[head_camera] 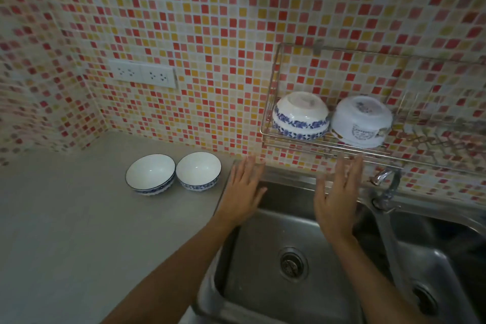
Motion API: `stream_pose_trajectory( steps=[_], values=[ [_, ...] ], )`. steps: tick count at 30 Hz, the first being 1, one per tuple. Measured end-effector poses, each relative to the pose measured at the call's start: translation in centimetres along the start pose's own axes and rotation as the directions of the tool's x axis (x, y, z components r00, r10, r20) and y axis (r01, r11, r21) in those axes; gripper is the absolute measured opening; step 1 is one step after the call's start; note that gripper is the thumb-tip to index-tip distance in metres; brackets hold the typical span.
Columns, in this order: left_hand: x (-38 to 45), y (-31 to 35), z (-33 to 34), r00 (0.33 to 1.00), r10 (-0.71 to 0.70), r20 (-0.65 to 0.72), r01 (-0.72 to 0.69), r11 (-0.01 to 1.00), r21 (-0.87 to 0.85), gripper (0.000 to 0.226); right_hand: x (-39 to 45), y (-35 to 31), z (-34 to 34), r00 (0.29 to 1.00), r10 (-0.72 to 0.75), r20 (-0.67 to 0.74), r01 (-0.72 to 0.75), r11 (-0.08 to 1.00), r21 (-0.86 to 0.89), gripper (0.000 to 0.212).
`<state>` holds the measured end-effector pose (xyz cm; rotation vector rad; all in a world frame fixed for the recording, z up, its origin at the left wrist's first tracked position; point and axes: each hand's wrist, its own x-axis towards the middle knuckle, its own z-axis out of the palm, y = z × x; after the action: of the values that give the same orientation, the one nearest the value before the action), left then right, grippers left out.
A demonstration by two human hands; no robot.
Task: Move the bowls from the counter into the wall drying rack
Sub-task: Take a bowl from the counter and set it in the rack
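Observation:
Two white bowls with blue patterned rims stand upright side by side on the grey counter, one at the left (150,174) and one at the right (198,171). The wire wall drying rack (265,123) hangs on the tiled wall and holds two upturned bowls: a blue-flowered one (300,115) and a white printed one (360,121). My left hand (243,191) hovers open over the sink's left edge, just right of the counter bowls. My right hand (338,197) is open below the rack, over the sink. Both hands hold nothing.
A steel double sink (265,252) lies below my hands, with a drain (292,264) in the left basin. A chrome tap (386,187) stands at the right behind my right hand. A double wall socket (143,74) sits on the mosaic tiles above the counter.

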<state>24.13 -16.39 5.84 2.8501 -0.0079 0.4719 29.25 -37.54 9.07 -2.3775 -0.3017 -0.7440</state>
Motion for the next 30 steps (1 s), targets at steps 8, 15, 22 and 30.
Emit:
stream_pose_trajectory(
  steps=[8,15,22,30],
  values=[
    [-4.4,-12.3,-1.2,0.914,-0.394,0.097,0.405,0.903,-0.144,0.052,-7.5,-6.8,10.6,0.883,0.149,0.445,-0.235,0.961,0.144,0.062],
    [-3.4,-18.1,-0.5,0.827,-0.546,0.136,0.559,0.770,-0.308,0.040,-5.2,-14.3,17.9,0.626,0.256,0.736,-0.469,0.878,0.094,0.080],
    [-2.7,-20.2,1.6,0.833,-0.510,0.214,0.553,0.761,-0.340,0.039,-3.0,-17.4,23.7,0.517,0.375,0.770,-0.590,0.808,0.002,0.071],
    [-2.4,-21.1,2.6,0.858,-0.469,0.208,0.512,0.755,-0.410,0.036,-4.1,-17.2,26.1,0.359,0.485,0.798,-0.817,0.577,0.017,0.049]
  ],
)
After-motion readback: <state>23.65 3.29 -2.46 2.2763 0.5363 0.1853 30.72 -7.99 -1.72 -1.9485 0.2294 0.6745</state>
